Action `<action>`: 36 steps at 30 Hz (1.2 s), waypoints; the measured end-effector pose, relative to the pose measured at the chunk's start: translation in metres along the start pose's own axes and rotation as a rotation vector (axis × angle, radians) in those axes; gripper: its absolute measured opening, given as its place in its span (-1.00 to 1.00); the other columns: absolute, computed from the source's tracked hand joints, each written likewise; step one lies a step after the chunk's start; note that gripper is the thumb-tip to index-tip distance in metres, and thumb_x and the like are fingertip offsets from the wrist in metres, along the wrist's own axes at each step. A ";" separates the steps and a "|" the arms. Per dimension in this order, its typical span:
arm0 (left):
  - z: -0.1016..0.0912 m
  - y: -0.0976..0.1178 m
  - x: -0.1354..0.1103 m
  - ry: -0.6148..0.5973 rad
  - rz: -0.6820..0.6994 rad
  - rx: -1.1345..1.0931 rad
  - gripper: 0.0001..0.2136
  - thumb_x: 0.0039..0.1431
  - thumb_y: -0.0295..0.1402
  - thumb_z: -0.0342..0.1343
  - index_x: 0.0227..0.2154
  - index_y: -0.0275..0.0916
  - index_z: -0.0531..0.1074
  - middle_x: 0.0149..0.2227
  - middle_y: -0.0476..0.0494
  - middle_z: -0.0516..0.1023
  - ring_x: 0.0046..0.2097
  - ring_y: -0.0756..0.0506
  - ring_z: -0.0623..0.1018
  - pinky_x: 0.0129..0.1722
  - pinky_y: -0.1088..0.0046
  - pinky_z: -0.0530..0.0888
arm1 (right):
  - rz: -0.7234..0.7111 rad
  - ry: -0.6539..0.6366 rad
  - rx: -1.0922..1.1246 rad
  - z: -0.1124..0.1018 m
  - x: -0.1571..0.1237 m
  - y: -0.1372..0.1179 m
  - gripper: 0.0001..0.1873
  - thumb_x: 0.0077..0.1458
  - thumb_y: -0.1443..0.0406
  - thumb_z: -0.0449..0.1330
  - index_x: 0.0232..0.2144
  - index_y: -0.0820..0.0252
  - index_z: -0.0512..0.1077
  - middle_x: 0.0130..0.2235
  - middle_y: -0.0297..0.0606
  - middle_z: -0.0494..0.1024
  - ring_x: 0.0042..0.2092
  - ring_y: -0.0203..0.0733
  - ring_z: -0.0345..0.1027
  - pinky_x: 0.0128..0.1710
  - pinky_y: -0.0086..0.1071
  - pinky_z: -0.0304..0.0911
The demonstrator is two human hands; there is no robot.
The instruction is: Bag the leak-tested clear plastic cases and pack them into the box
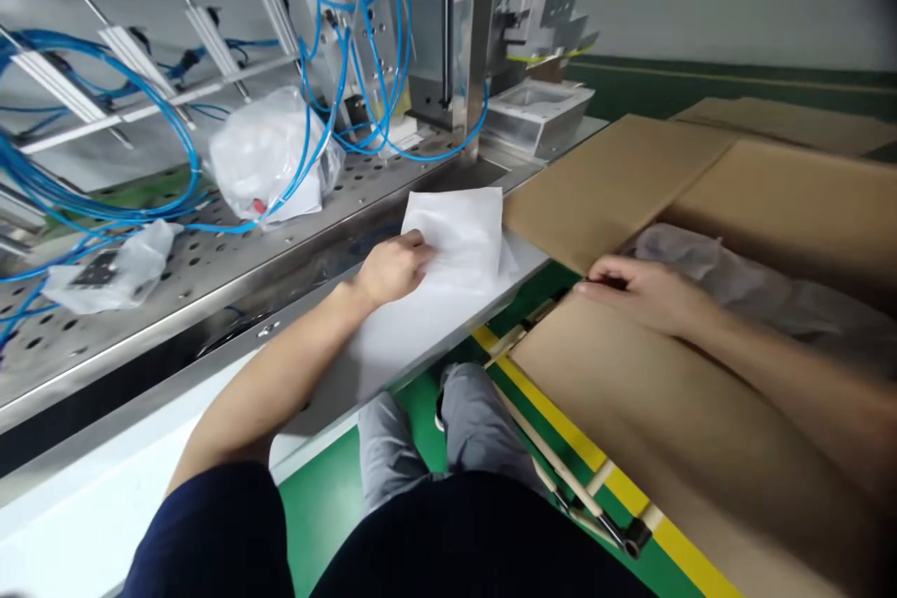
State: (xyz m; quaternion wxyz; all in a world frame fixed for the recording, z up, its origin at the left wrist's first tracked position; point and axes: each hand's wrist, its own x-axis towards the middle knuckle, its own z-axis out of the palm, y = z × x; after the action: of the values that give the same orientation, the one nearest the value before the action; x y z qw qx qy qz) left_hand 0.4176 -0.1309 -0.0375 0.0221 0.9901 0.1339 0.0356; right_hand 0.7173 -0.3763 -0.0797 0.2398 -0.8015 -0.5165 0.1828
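My left hand is closed at the left edge of a thin white sheet, its fingers curled against it. The sheet looks like soft packing material, perhaps layered, and lies on the white ledge in front of the machine. To the right, my right hand is at the near corner of an open cardboard box, thumb and fingers pinched on the cardboard edge. Crumpled translucent plastic lines the box, and its contents are hidden. A box flap reaches over the ledge near the sheet.
Behind the ledge runs a perforated metal bench with blue air hoses, a plastic-wrapped bundle and a smaller plastic bag. A metal post stands further back. The box rests on a tubular frame above the green floor.
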 end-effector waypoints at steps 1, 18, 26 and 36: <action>0.000 0.000 0.000 0.002 -0.002 0.006 -0.60 0.12 -0.52 -0.04 -0.01 -0.22 0.51 -0.04 -0.24 0.48 -0.03 -0.20 0.53 -0.09 0.30 0.50 | 0.010 -0.002 -0.006 0.001 0.000 0.001 -0.41 0.03 -0.28 0.09 -0.45 0.10 0.40 -0.43 -0.29 0.49 -0.37 -0.15 0.33 -0.36 -0.30 0.15; -0.005 0.001 -0.002 -0.011 0.000 -0.057 -0.61 0.14 -0.54 -0.03 -0.01 -0.20 0.50 -0.07 -0.23 0.48 -0.05 -0.19 0.54 -0.04 0.29 0.52 | -0.071 -0.001 0.009 -0.008 -0.005 -0.011 -0.55 0.12 -0.10 0.13 -0.48 0.14 0.36 -0.44 -0.34 0.46 -0.35 -0.21 0.30 -0.34 -0.36 0.13; 0.003 0.007 0.008 0.020 -0.015 -0.061 -0.73 0.17 -0.55 -0.04 -0.16 -0.22 0.49 -0.11 -0.22 0.48 -0.11 -0.20 0.57 -0.15 0.31 0.50 | -0.112 -0.247 -0.277 -0.062 0.024 -0.021 -0.62 0.08 -0.04 0.29 -0.52 0.11 0.48 -0.49 -0.31 0.51 -0.47 -0.24 0.29 -0.47 -0.37 -0.01; 0.010 0.006 0.017 0.046 -0.036 -0.154 -0.77 0.13 -0.53 0.00 -0.22 -0.17 0.46 -0.13 -0.17 0.48 -0.14 -0.19 0.57 -0.19 0.32 0.48 | 0.229 0.248 -0.527 -0.104 0.201 -0.032 -0.72 0.29 0.18 0.13 -0.15 0.13 0.60 -0.06 -0.06 0.60 -0.04 0.01 0.46 -0.12 -0.30 0.28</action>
State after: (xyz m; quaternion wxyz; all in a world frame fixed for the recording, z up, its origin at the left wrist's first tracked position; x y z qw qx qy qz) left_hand 0.4361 -0.1325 -0.0463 0.0959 0.9819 0.1487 0.0679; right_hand 0.8303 -0.2016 0.0144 0.0625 -0.9052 -0.4192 -0.0307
